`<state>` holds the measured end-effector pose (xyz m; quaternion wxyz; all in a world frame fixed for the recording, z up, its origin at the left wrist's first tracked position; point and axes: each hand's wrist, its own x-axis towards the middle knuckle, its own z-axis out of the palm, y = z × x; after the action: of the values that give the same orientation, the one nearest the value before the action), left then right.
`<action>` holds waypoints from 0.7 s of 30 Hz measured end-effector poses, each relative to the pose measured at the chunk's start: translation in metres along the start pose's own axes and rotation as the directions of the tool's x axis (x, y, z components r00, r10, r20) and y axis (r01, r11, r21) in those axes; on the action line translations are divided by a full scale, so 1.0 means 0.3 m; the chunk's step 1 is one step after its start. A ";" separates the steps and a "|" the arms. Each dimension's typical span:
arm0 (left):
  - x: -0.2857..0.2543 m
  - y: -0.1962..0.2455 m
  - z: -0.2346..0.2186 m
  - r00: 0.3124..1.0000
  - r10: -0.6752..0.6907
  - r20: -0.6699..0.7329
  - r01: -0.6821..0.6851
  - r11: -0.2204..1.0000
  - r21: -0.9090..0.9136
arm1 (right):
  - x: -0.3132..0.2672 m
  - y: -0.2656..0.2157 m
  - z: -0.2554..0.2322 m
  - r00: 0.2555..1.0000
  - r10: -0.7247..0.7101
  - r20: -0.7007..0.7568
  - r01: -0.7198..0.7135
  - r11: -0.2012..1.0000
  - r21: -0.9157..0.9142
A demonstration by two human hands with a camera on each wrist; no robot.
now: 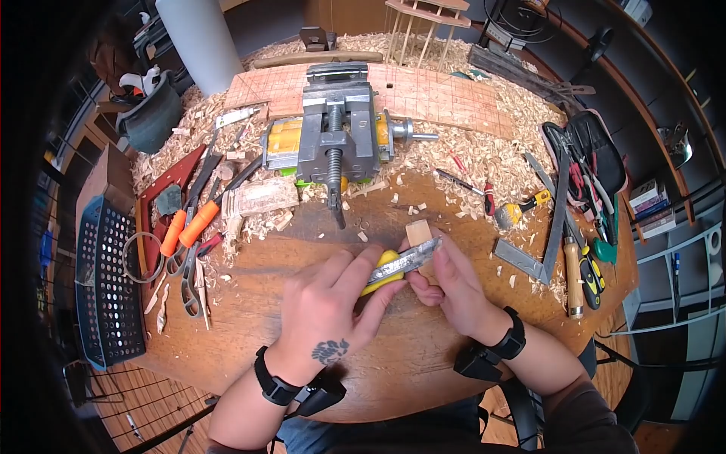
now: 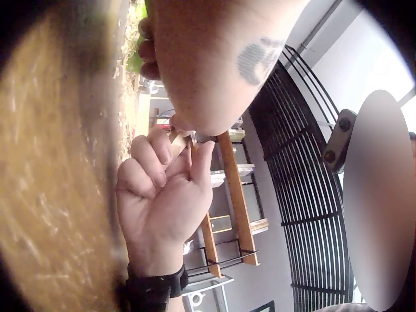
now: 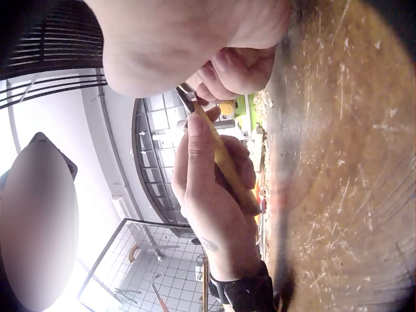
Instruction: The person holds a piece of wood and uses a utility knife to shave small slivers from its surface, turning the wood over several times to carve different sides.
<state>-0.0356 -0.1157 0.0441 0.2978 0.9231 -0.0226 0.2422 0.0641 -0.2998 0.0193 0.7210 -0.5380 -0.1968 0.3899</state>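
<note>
In the head view my left hand (image 1: 321, 295), tattooed on its back, grips a yellow-handled knife (image 1: 404, 261). Its scuffed silver blade points right and lies across a small pale wooden block (image 1: 418, 231). My right hand (image 1: 457, 291) holds that block between thumb and fingers, the thumb up beside the blade's tip. Seen from the right wrist, the yellow handle (image 3: 224, 162) runs through the left hand's curled fingers. Within the left wrist view, the right hand's fingers curl round the block, while the left wrist and palm hide most of the knife. Both hands are above the wooden table (image 1: 378, 378).
A metal vise (image 1: 336, 136) stands behind the hands amid wood shavings (image 1: 469, 159). At left lie orange-handled tools (image 1: 200, 221) and a perforated blue basket (image 1: 110, 280). To the right are a metal square (image 1: 522, 261), a wooden-handled chisel (image 1: 575, 287) and an opened tool case (image 1: 597, 151).
</note>
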 end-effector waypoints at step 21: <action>-0.012 -0.004 0.011 0.996 0.064 -0.067 -0.054 0.989 0.136 | 0.025 0.051 0.009 0.971 -0.238 -0.019 0.218 0.917 -0.334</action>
<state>-0.0371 -0.1169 0.0393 0.2284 0.9307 -0.0230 0.2847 0.0615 -0.2904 0.0051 0.6668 -0.6356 -0.2992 0.2488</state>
